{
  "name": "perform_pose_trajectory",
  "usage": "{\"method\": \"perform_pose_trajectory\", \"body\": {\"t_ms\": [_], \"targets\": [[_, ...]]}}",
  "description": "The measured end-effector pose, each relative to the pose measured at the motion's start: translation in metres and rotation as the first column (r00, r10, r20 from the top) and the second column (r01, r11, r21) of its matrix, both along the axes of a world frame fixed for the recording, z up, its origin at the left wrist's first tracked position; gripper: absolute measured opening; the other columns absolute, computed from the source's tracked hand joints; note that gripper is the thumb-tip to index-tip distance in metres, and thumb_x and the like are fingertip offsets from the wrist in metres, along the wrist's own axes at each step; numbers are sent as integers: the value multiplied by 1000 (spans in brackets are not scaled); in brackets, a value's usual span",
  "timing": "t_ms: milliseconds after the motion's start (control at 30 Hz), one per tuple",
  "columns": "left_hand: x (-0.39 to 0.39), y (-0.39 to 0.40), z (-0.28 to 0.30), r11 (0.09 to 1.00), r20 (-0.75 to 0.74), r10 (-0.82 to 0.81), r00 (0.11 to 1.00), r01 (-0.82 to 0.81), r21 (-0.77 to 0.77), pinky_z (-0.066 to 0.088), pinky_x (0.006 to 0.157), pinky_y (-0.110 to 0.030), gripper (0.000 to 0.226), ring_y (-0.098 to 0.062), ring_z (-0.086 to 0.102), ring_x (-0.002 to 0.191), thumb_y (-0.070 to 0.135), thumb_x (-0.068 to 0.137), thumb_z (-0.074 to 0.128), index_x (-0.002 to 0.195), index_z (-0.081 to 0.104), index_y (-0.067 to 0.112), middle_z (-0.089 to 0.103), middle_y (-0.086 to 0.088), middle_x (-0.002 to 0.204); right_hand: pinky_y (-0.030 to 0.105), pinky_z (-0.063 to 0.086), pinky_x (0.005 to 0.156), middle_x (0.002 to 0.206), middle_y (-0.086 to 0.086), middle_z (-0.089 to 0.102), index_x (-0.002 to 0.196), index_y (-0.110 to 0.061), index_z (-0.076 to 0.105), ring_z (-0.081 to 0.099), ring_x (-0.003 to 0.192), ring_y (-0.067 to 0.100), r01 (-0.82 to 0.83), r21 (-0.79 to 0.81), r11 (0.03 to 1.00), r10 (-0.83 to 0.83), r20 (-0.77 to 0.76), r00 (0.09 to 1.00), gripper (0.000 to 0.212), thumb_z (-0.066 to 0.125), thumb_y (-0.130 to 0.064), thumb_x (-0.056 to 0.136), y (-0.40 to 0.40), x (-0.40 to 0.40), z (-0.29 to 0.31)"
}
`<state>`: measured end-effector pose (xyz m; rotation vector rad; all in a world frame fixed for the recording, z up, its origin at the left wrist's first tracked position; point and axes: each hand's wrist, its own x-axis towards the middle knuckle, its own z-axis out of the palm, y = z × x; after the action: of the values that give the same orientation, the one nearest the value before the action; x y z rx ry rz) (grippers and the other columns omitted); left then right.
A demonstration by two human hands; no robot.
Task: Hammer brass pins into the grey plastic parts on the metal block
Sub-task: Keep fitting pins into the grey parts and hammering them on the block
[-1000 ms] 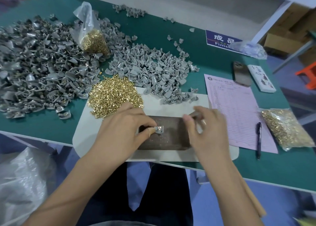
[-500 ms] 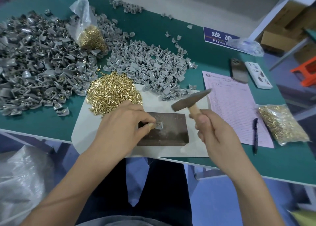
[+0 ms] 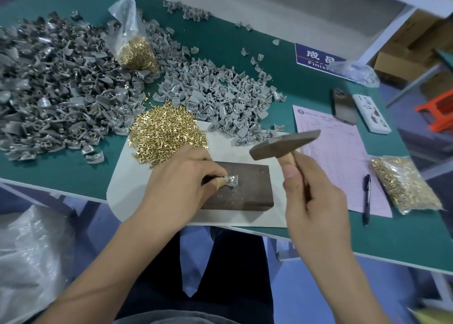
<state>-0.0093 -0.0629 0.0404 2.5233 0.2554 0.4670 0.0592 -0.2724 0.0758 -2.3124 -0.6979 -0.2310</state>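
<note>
A small grey plastic part (image 3: 231, 179) is pinched between thumb and fingers of the left hand (image 3: 182, 179) and held down on the dark metal block (image 3: 245, 191). A hammer (image 3: 285, 144) is gripped by its wooden handle in the curled fingers of the right hand (image 3: 311, 196), its head raised above the block. The block is set on a white sheet (image 3: 122, 188) at the near edge of the green counter (image 3: 220, 34). A heap of loose brass pins (image 3: 166, 129) is piled on the sheet's far left corner, and beyond it grey parts (image 3: 61, 90) are spread toward the counter's left edge. A pink form (image 3: 343, 156), a pen (image 3: 367, 196) and a bag of pins (image 3: 404, 183) are laid toward the right edge. Whether a pin is seated in the pinched part cannot be made out. A blue sign (image 3: 316, 57) at the far edge is partly covered by plastic.
</note>
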Motion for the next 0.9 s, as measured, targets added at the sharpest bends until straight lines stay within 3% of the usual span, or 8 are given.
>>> {"method": "perform_pose_trajectory", "body": {"t_ms": [67, 167, 300, 467, 600, 700, 833, 900], "targets": [[-1, 0, 0, 1000, 0, 13, 1000, -13, -3, 39, 57, -29, 9, -8, 45, 87, 45, 85, 73, 91, 76, 40, 59, 20, 85, 21, 40, 56, 76, -28, 59, 126, -40, 56, 55, 63, 5, -17, -54, 998, 14, -52, 999, 35, 33, -55, 105, 6, -9, -9], [-1, 0, -1, 999, 1, 33, 999, -33, 10, 36, 56, -28, 8, -9, 45, 86, 42, 83, 75, 91, 76, 39, 61, 21, 86, 34, 47, 54, 75, -15, 66, 126, -45, 52, 61, 64, 17, -41, -233, 972, 33, -38, 999, 33, 31, -58, 105, 7, -11, -15], [0, 0, 0, 999, -10, 38, 999, -38, 13, 40, 57, -29, 10, -9, 44, 85, 45, 82, 75, 91, 77, 40, 61, 22, 83, 11, 34, 53, 67, -31, 54, 128, -40, 56, 57, 63, 3, 37, -62, 997, -35, 39, 999, 38, 32, -59, 105, 2, -10, -11], [0, 1, 2, 999, -26, 30, 999, -30, 23, 48, 61, -34, 10, -10, 46, 87, 41, 83, 75, 93, 78, 41, 65, 22, 86, 27, 34, 49, 71, -12, 68, 126, -40, 57, 62, 58, 21, 0, -277, 961, 22, 79, 997, 33, 37, -54, 104, 7, -9, -10], [0, 1, 2, 1000, -23, 22, 999, -21, 18, 49, 60, -36, 9, -11, 49, 87, 44, 83, 75, 91, 77, 41, 65, 22, 85, 26, 43, 52, 74, -18, 62, 129, -40, 56, 57, 61, 10, -1, -117, 993, 4, 25, 1000, 35, 37, -54, 104, 7, -7, -10], [0, 2, 1, 999, -15, 27, 1000, -27, 28, 48, 60, -34, 10, -11, 49, 87, 39, 83, 77, 93, 77, 41, 65, 22, 87, 30, 43, 50, 72, -14, 68, 127, -47, 51, 62, 60, 17, -33, -267, 963, 42, 27, 999, 33, 35, -60, 101, 7, -6, -8], [1, 2, 1, 999, -11, 25, 1000, -25, 22, 46, 58, -32, 9, -10, 48, 84, 45, 82, 76, 90, 77, 41, 65, 22, 86, 22, 40, 52, 71, -27, 62, 129, -41, 54, 56, 58, 4, 27, -77, 997, -25, 28, 999, 34, 39, -56, 103, 6, -2, -11], [1, 2, 1, 999, -10, 22, 1000, -22, 36, 46, 57, -32, 9, -10, 48, 85, 44, 82, 76, 91, 77, 41, 65, 22, 86, 19, 33, 50, 70, -25, 63, 127, -43, 54, 58, 64, 8, -19, -185, 983, 28, 50, 998, 31, 40, -55, 102, 8, -7, -13]]}}
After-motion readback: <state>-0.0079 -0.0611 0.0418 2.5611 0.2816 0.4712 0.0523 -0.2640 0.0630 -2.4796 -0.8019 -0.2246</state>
